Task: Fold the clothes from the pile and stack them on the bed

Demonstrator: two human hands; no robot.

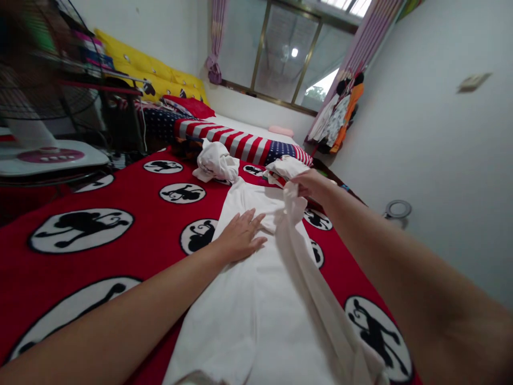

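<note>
A long white garment (256, 299) lies spread on a red blanket (148, 289) patterned with black figures in white ovals. My left hand (240, 235) rests flat on the upper part of the garment, its fingers spread. At the garment's right side, my right hand (306, 183) pinches the cloth and lifts that edge, which folds inward along its length. Some of the right fingers are hidden behind the hand and cloth. Just beyond the garment's far end sits a crumpled white cloth (217, 162). Close behind my right hand lies another whitish bundle of clothing (286, 167).
To the left stands a fan (52, 152) with a white base, partly blurred. A second bed with a stars-and-stripes cover (236, 144) lies below the window (280, 53). Clothes (339, 115) hang by the purple curtain. A ring-shaped object (398, 208) is near the right wall.
</note>
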